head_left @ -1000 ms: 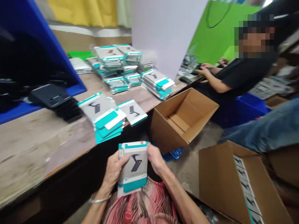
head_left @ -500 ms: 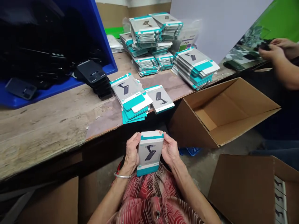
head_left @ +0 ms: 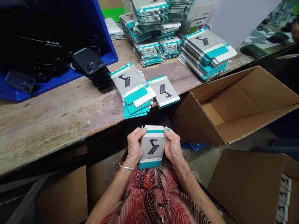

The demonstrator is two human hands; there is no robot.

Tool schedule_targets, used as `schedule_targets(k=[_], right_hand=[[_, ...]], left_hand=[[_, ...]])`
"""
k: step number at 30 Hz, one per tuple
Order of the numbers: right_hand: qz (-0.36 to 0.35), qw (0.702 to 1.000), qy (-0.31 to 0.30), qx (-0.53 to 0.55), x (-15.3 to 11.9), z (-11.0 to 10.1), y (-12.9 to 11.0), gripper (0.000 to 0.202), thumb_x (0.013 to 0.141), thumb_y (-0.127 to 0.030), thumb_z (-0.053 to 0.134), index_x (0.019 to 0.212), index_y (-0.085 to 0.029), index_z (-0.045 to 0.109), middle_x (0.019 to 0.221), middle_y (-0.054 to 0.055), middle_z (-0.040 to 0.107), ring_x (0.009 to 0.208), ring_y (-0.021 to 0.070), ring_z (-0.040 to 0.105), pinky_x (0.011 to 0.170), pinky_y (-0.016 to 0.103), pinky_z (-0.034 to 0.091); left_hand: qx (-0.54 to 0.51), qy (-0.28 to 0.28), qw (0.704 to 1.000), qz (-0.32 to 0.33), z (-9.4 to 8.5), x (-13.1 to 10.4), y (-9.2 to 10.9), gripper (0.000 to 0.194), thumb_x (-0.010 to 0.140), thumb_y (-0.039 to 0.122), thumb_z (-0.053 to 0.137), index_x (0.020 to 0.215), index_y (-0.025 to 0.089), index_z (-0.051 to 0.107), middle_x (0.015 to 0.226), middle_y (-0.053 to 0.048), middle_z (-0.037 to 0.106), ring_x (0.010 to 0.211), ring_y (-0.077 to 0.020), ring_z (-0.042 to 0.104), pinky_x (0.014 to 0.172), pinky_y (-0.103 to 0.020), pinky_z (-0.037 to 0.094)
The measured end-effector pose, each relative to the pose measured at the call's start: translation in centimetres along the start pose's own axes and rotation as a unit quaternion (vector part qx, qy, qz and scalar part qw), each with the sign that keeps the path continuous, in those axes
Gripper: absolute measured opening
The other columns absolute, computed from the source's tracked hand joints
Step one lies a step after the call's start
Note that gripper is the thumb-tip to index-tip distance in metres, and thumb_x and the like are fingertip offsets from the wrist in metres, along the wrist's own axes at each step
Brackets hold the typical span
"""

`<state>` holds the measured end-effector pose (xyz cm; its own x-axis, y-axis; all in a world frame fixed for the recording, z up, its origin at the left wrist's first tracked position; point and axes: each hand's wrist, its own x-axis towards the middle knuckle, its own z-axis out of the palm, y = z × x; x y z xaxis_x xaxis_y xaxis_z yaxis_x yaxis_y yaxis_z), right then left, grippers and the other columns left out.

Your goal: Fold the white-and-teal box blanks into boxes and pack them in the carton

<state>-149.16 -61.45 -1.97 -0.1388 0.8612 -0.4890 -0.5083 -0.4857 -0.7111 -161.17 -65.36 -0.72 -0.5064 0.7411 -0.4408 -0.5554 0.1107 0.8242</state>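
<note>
Between my two hands, above my lap, is a grey and teal product box with a picture of a phone mount on its front. My left hand grips its left side, thumb near the top corner. On the opposite side my right hand holds the top right corner with its thumb. At the upper end the box's flaps stick out, and small side flaps show by both thumbs. Just beyond, a stack of flat teal and grey cartons lies at the bench edge, beside a filled box.
A blue bin of black items stands at the left, with black holders stacked before it. More carton stacks sit on the wooden bench. An open cardboard box is at right; another below contains packed boxes.
My view has shifted, so the bench things appear higher and larger. Both thumbs have come onto the box's top corners, and its small side flaps now stand out.
</note>
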Motion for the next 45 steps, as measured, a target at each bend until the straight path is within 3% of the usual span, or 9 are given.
schedule_targets(k=[6,11,15,18,22,31,37,41,45], right_hand=[[-0.025,0.999,-0.022,-0.005,-0.8,0.5,-0.2,0.023,0.071,-0.040,0.070,0.077,-0.018,0.069,0.071,-0.001,0.064,0.069,0.0149,0.055,0.068,0.028,0.042],[-0.002,0.999,0.009,-0.031,-1.5,0.6,-1.0,0.021,0.066,-0.035,0.072,0.076,-0.017,0.070,0.071,0.000,0.064,0.067,0.0147,0.054,0.064,0.027,0.041],[0.012,0.998,0.021,-0.057,-1.9,0.4,-1.6,0.025,0.061,-0.029,0.074,0.081,-0.016,0.070,0.066,-0.003,0.061,0.058,0.0110,0.049,0.056,0.024,0.036],[0.040,0.998,0.011,-0.050,-2.2,0.1,-2.1,0.032,0.058,-0.023,0.072,0.088,-0.017,0.068,0.071,-0.001,0.067,0.064,0.0145,0.057,0.061,0.026,0.041],[0.068,0.996,0.043,-0.038,-1.8,0.0,-2.1,0.036,0.050,-0.017,0.069,0.086,-0.017,0.066,0.077,0.003,0.072,0.068,0.0179,0.061,0.065,0.029,0.045],[-0.004,0.991,0.124,-0.059,0.0,0.7,-0.6,0.034,0.054,-0.013,0.057,0.086,-0.018,0.065,0.081,0.003,0.073,0.068,0.0175,0.061,0.063,0.029,0.046],[0.103,0.994,-0.004,0.033,-0.4,-0.2,-1.4,0.025,0.065,-0.028,0.067,0.087,-0.017,0.067,0.082,0.003,0.069,0.081,0.0198,0.063,0.075,0.033,0.050],[0.122,0.992,-0.029,0.030,0.2,-1.2,-1.5,0.021,0.063,-0.026,0.072,0.082,-0.017,0.069,0.085,0.004,0.070,0.090,0.0225,0.064,0.081,0.035,0.050],[0.176,0.979,-0.093,0.036,1.0,-1.8,-1.4,0.032,0.069,-0.045,0.069,0.084,-0.017,0.070,0.085,0.007,0.071,0.094,0.0266,0.064,0.081,0.041,0.051]], left_hand=[[0.063,0.038,0.996,0.044,0.0,-0.7,0.0,0.047,0.065,0.038,0.071,0.050,0.018,0.031,0.054,0.006,0.026,0.050,-0.0064,0.023,0.047,-0.023,0.022],[0.066,0.074,0.994,0.046,0.3,-1.4,0.2,0.046,0.063,0.033,0.070,0.049,0.018,0.029,0.053,0.006,0.024,0.049,-0.0067,0.021,0.046,-0.024,0.021],[0.121,0.075,0.988,0.055,0.4,-2.3,0.4,0.023,0.066,0.031,0.064,0.052,0.018,0.051,0.052,0.005,0.040,0.048,-0.0085,0.032,0.047,-0.025,0.026],[0.164,0.080,0.981,0.065,0.8,-2.8,0.4,0.010,0.064,0.026,0.061,0.068,0.018,0.065,0.056,0.003,0.055,0.050,-0.0110,0.043,0.047,-0.024,0.030],[0.152,0.087,0.980,0.090,1.9,-2.1,-0.2,0.014,0.060,0.018,0.057,0.073,0.019,0.060,0.061,0.002,0.065,0.053,-0.0145,0.055,0.051,-0.024,0.039],[0.265,0.094,0.946,0.163,3.6,0.4,-0.9,0.023,0.056,0.008,0.042,0.072,0.020,0.054,0.061,0.001,0.064,0.059,-0.0161,0.061,0.057,-0.025,0.044],[0.258,0.110,0.947,0.156,2.8,0.9,-0.8,0.024,0.057,0.008,0.042,0.074,0.020,0.054,0.063,0.001,0.064,0.059,-0.0157,0.061,0.056,-0.024,0.044],[0.245,0.109,0.952,0.147,2.5,1.2,-0.9,0.025,0.055,0.009,0.042,0.074,0.020,0.055,0.061,0.001,0.065,0.057,-0.0159,0.061,0.053,-0.024,0.044],[0.233,0.103,0.959,0.125,2.4,1.3,-0.9,0.026,0.055,0.010,0.042,0.076,0.020,0.055,0.062,0.001,0.066,0.056,-0.0163,0.061,0.052,-0.024,0.044]])
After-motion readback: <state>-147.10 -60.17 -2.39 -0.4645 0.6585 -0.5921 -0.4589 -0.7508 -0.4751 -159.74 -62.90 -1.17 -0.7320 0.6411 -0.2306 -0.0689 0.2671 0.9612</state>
